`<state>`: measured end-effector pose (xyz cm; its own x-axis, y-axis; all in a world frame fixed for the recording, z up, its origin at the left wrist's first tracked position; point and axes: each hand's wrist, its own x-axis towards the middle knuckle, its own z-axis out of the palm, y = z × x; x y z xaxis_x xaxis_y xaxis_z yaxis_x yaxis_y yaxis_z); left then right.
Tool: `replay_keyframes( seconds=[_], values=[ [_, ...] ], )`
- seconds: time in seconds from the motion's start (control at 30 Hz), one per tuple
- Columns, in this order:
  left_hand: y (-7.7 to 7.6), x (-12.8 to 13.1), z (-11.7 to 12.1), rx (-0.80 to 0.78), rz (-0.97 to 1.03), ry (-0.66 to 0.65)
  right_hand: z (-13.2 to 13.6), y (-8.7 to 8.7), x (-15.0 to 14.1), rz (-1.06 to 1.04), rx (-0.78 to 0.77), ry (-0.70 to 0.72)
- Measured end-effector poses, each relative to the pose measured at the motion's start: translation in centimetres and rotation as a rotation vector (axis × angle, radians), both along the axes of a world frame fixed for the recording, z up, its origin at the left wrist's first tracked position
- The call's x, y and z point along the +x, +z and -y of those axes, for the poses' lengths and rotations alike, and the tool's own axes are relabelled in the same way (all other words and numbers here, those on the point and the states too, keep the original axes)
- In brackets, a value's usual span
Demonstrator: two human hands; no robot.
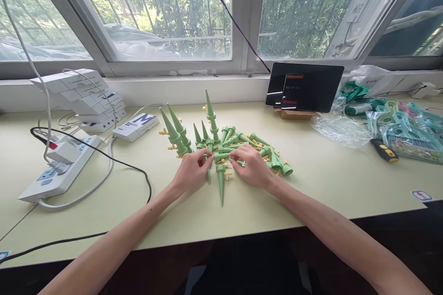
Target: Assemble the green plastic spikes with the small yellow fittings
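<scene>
My left hand (pixel 194 168) is closed in a pinch around a green plastic plant watering spike (pixel 208 177), whose tip points down below the fingers. My right hand (pixel 254 168) has its thumb and forefinger bent close together at the near edge of a heap of similar spikes (pixel 238 138); what is between them is too small to make out. Between the hands, a single green spike (pixel 220 186) lies point toward me, with a yellow valve (pixel 227 175) at its side. Beyond my left hand, several spikes stand stacked upright, including a tall stack (pixel 212 120) and a left stack (pixel 172 133).
At the left are a white power strip (pixel 65 170) with cables, a white box (pixel 136 126) and stacked boxes (pixel 93 101). A tablet (pixel 321 87) and a phone (pixel 292 92) lean at the back. Farther right lie a screwdriver (pixel 384 150) and bagged plastic items (pixel 408 129).
</scene>
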<state>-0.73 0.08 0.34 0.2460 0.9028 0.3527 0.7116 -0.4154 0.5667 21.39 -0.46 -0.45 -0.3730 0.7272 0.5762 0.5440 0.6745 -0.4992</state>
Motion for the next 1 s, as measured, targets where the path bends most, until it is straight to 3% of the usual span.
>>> replay_keyframes(
  seconds=[1.0],
  values=[
    [-0.1,0.3,0.3,0.019,-0.004,-0.064,-0.6,-1.3,-0.5,0.321,-0.001,0.031]
  ],
)
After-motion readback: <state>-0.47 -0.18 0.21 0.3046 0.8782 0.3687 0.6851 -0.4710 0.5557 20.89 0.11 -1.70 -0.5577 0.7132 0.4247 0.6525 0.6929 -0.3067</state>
